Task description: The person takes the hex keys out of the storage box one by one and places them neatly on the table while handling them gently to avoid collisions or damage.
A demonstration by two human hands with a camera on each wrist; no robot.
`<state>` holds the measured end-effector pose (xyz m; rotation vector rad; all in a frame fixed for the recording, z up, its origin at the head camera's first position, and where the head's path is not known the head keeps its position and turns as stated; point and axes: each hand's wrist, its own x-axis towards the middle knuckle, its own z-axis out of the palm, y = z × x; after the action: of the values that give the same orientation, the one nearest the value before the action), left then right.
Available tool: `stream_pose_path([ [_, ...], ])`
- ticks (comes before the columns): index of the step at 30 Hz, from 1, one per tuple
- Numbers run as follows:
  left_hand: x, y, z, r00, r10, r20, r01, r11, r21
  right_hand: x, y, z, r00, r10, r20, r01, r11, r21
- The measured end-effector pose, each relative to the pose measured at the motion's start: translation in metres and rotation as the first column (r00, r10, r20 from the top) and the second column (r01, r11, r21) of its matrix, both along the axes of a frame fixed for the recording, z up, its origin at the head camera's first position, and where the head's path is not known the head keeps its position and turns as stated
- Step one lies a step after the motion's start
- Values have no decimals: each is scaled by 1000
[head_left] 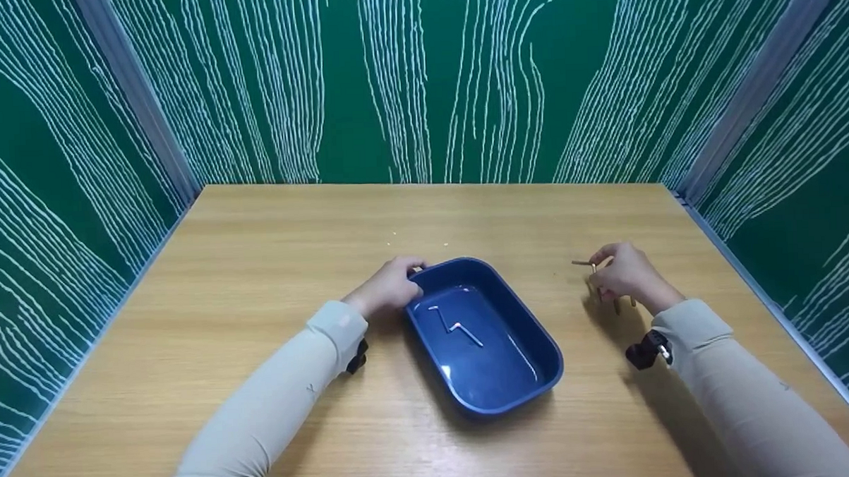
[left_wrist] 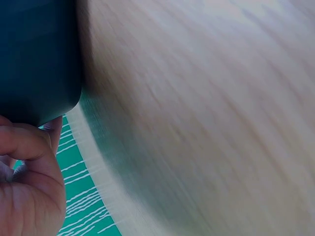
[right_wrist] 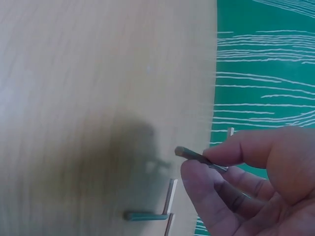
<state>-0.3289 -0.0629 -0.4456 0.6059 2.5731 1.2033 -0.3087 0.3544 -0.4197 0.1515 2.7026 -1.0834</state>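
Note:
A deep blue plastic tray (head_left: 496, 377) sits askew on the table. My left hand (head_left: 392, 285) grips its far left corner, thumb over the rim; in the left wrist view the curled fingers (left_wrist: 37, 157) meet the tray's dark outer wall (left_wrist: 39, 59). Two L-shaped hex keys (head_left: 470, 333) lie on the tray's floor. To the right of the tray, my right hand (head_left: 627, 274) pinches a metal hex key (right_wrist: 192, 155) between thumb and forefinger, above the table. Below that hand, more hex keys (right_wrist: 147, 216) lie on the wood, partly hidden by the hand in the head view.
The wooden table (head_left: 290, 236) is bounded by green walls (head_left: 580, 49) with wavy white lines, joined by grey corner posts (head_left: 751, 79). Tiny pale specks (head_left: 446, 244) lie beyond the tray. A black wrist camera (head_left: 647, 351) sticks out beneath the right cuff.

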Motion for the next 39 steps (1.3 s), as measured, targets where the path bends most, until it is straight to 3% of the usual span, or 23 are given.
stream_pose_path([
  [13,1,-1,2,1000,-1,13,1,1000,23,2,8,-11,995,20,93,-23,999,33],
  [29,0,-1,0,1000,2,12,-2,1000,17,6,3,-9,996,25,83,-29,998,51],
  [34,1,0,0,1000,-5,-3,5,1000,16,7,5,-8,999,36,-9,-35,992,118],
  [39,1,-1,1,1000,-7,0,7,1000,18,7,2,-4,993,-9,-118,30,984,178],
])
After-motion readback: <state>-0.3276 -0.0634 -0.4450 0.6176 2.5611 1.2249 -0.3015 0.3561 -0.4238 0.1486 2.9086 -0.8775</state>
